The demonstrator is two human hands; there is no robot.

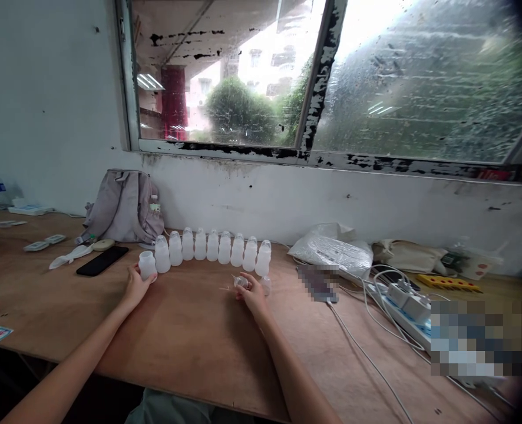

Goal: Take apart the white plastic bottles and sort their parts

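A row of several small white plastic bottles (212,246) with clear caps stands on the wooden table (190,335) near the wall. My left hand (136,285) grips an uncapped white bottle (146,264) at the row's left end. My right hand (252,292) is closed round a small clear cap or nozzle (241,282), just in front of the row's right end. Another small clear piece (266,285) lies next to that hand.
A grey backpack (124,206) leans on the wall at the left, with a black phone (102,260) before it. A white plastic bag (331,250), a power strip (409,309) and white cables (367,353) fill the right side. A window is above.
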